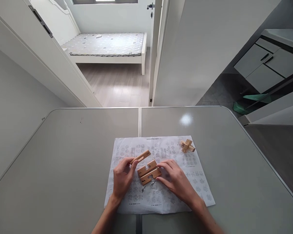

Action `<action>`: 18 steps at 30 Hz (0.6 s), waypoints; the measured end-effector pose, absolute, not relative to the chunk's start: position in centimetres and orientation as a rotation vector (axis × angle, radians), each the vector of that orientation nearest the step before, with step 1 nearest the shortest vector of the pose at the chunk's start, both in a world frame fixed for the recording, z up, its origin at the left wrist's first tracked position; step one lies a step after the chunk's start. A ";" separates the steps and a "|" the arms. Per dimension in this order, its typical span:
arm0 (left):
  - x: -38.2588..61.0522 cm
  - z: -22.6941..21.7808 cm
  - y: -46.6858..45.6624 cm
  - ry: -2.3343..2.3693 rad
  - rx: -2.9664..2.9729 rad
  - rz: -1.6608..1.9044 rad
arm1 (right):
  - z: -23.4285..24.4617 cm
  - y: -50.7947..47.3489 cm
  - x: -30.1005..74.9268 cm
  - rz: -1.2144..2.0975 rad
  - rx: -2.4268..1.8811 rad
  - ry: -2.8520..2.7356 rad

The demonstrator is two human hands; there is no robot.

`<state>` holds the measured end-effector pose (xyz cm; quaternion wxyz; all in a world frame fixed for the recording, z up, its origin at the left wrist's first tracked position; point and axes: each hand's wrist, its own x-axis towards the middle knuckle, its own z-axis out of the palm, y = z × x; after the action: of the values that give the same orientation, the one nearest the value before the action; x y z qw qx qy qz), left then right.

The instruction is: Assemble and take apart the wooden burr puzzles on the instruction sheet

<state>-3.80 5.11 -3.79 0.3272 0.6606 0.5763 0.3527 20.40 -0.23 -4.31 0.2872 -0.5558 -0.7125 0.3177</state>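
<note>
Between the thumb and fingers of my left hand [123, 177] is a slim wooden puzzle piece [144, 156] with a dark number near its far end, tilted above the paper. My right hand [174, 178] grips the right end of a notched wooden puzzle piece [150, 176], fingers above and thumb below. Right alongside it lies a second notched wooden piece [147, 168], and my right fingertips are close to its end. Both carry dark numbers at their left ends. Under everything is a printed instruction sheet [201, 195] with rows of small diagrams.
An assembled wooden cross-shaped puzzle [187, 146] sits at the sheet's upper right corner. The grey table [63, 162] has a metal-trimmed edge and a seam down its middle. Beyond it are a doorway, a bed [109, 45], and cabinets [261, 65] at right.
</note>
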 end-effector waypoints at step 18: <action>-4.0 -3.7 5.0 1.389 1.211 1.040 | -3.4 -0.2 20.0 1.055 -1.433 -1.949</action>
<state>-4.03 5.01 -3.69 0.4908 0.4985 0.5719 0.4284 20.04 -0.19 -3.38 0.2486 -0.5260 -0.7153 0.3871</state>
